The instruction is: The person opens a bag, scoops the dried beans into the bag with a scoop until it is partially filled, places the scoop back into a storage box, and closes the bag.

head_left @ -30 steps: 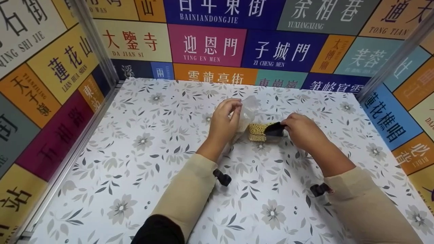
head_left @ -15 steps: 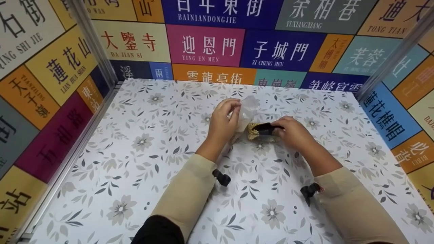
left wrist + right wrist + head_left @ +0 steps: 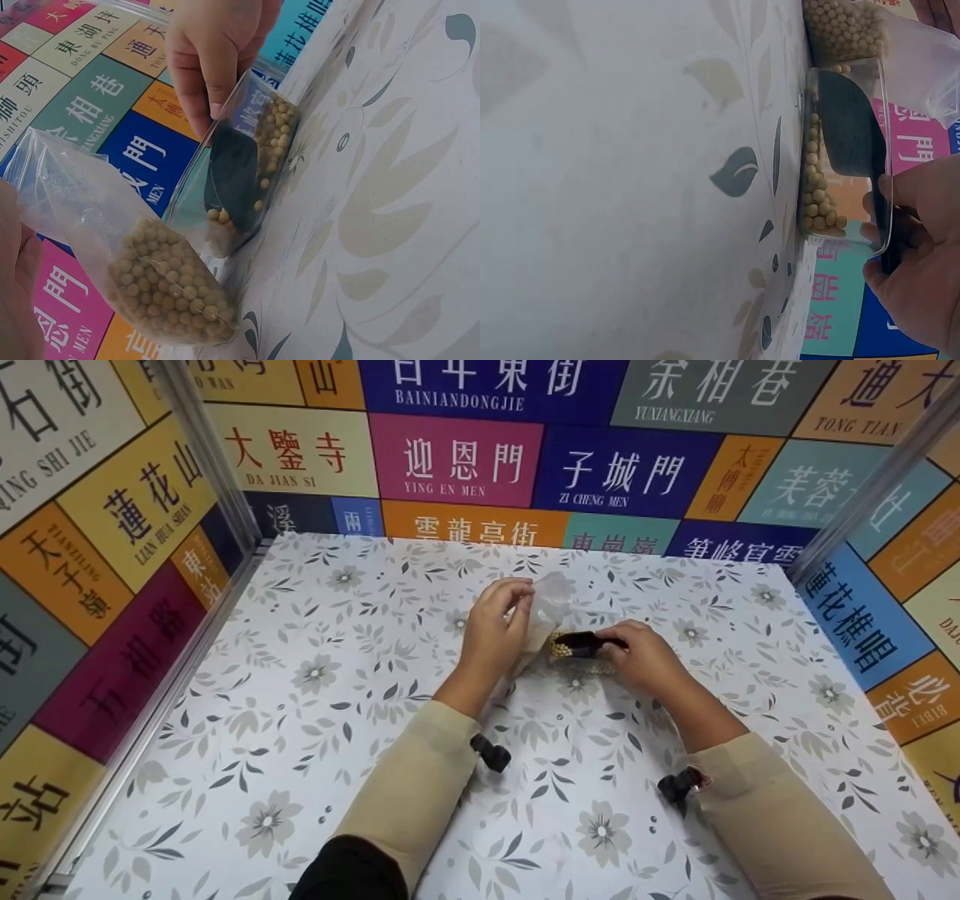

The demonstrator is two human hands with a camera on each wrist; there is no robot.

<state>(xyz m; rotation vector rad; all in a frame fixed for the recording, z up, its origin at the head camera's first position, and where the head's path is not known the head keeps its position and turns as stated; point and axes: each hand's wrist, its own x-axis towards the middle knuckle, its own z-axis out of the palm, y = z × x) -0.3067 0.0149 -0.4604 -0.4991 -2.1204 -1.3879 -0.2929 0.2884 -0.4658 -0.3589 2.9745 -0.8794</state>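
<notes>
My left hand (image 3: 495,622) holds the upper part of a clear plastic bag (image 3: 75,176), whose bottom bulges with soybeans (image 3: 169,289) on the table. Right beside the bag is a clear rectangular box (image 3: 886,154), with loose soybeans (image 3: 817,202) along its bottom. My right hand (image 3: 649,660) grips the handle of a black scoop (image 3: 847,124) from the box's right end. The scoop's blade lies inside the box, its tip toward the bag end. A few beans (image 3: 221,217) show at that tip. Beans under the blade are partly hidden.
A white table (image 3: 420,810) with a grey floral print spreads around the hands. Behind it rises a wall of coloured street-name panels (image 3: 457,461), with metal posts (image 3: 217,457) at the corners. Both sleeves carry a black wrist mount (image 3: 491,754).
My right hand has moved left, and the scoop has slid from the box's right part toward the end by the bag. My left hand and the bag have stayed in place.
</notes>
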